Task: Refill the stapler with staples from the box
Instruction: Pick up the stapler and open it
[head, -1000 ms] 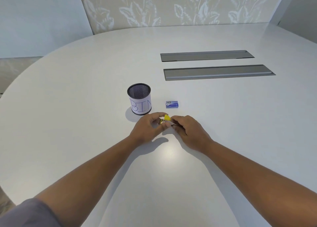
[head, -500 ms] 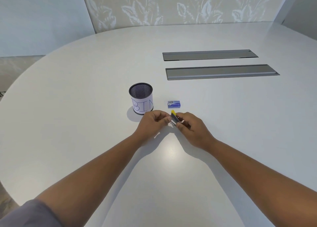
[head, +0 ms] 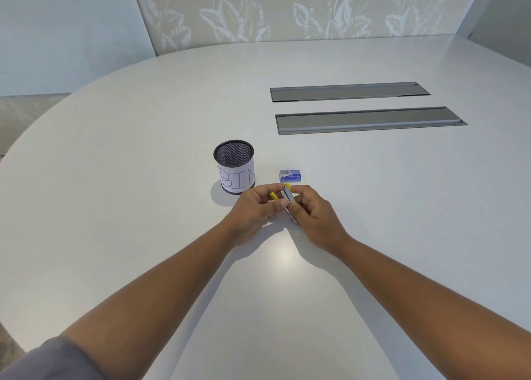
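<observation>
worn: grey short sleeve [head: 48, 359], left arm | forearms bare | hands bare, no rings seen

A wide white table [head: 143, 207] with a rounded edge carries few things. A black mesh cup [head: 234, 166] with a paper label "BIN" stands on it — just beside, to the right, lies a small blue box [head: 290, 175]. Further back, two long grey panels [head: 369, 120] are set into the top.

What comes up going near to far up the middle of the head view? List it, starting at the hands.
Left hand and right hand together on the small yellow stapler → blue staple box → nearer grey table slot → farther grey table slot → leaf-patterned wall panel.
</observation>
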Demonstrator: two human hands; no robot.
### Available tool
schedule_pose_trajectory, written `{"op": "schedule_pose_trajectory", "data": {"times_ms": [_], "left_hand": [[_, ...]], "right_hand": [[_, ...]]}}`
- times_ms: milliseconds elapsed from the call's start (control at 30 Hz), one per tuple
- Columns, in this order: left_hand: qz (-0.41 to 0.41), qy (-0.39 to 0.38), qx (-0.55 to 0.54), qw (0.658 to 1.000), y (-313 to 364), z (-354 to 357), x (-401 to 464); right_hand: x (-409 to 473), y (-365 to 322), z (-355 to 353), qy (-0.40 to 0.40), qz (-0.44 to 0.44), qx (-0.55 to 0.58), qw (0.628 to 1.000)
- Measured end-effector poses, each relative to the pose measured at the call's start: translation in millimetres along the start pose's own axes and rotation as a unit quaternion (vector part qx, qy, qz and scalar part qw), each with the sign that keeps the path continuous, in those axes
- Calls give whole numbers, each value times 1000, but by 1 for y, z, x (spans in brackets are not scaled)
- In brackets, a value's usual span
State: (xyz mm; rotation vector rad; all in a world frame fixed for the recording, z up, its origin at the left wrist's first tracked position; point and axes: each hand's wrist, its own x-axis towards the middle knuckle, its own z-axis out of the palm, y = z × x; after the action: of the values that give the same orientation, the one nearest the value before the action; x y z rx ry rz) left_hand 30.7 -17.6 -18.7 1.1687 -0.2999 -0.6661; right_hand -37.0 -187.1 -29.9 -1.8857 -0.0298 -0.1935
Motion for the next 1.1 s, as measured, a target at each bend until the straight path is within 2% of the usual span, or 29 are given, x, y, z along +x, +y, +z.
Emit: {"op": "schedule_pose_trajectory", "data": {"times_ms": [100, 500, 833, 1000, 1100], "left_hand": [[-6, -12, -2, 1000, 1, -3, 0], [51, 23, 39, 998, -5, 2, 0], [44, 31, 35, 998, -5, 3, -1], [45, 55, 23, 997, -6, 1, -1], [36, 62, -20, 997, -4, 2, -2]], "right_hand": [[-1, -2, -2, -3, -1, 7, 1000], [-3, -2, -3, -13, 6, 10, 1000], [-7, -4, -3, 2, -27, -6, 1000], [-8, 0, 1, 50, -63, -97, 992], [-7, 3, 2, 48, -101, -139, 984]]}}
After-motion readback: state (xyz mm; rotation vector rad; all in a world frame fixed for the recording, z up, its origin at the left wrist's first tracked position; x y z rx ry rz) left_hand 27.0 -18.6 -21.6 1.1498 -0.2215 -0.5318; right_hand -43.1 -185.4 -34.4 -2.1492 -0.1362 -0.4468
